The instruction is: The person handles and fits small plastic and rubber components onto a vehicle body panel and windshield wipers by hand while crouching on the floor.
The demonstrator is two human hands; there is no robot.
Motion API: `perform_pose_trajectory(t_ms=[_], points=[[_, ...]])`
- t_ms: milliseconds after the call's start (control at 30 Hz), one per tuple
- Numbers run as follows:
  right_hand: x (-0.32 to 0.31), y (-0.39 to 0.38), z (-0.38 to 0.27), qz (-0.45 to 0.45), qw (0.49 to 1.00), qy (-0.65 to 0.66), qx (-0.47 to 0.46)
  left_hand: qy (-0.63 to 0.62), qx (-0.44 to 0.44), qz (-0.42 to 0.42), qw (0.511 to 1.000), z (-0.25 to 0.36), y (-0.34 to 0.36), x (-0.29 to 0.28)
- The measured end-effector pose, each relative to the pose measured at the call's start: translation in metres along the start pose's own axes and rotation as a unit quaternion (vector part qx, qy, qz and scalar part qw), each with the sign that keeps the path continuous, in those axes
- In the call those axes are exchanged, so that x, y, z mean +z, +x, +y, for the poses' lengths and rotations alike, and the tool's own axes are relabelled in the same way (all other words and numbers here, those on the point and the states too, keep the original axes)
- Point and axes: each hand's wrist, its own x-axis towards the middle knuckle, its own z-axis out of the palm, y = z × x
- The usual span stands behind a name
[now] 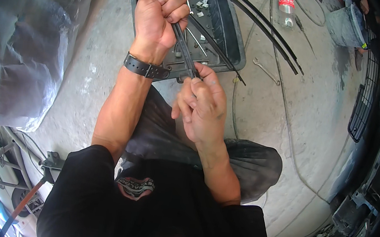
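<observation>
A: In the head view, what did the hands have?

B: The left hand [160, 21] was curled closed around a black trim strip [183, 46], its fingers wrapped over the top. The right hand [204, 102] pinched the strip's near end between thumb and fingertips, the other fingers loosely bent.

A: So where did the strip lie?

B: It slanted from the upper left, through the left fist, down to the right fingertips, with a bare stretch between the hands. It passed over the dark plastic tray [239, 43], which held small clips and metal tools. How it ended inside the pinch, I couldn't tell.

A: Which step was that?

B: My judgement: handling or checking the strip's end, the left hand steadying and the right doing the fine work. The next move called for a firm left grip and a light, exact pinch, without kinking the strip.

A: Anything close by?

B: More slim black strips [266, 23] arched out past the tray's right side, and a combination wrench [266, 71] lay on the concrete floor [310, 134] near them.
</observation>
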Motion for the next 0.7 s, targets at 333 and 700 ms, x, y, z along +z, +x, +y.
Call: perform_pose_trajectory(t_ms=[333,700], points=[[-0.0064,0.0051,0.0061,0.013,1.000,-0.019,0.008,0.073,0.019,0.029,0.997,-0.0021,-0.0045,0.0077],[-0.0073,0.0062,0.0044,0.006,1.000,-0.003,-0.001,0.077,0.004,0.066,0.995,-0.0072,-0.0002,-0.0008]])
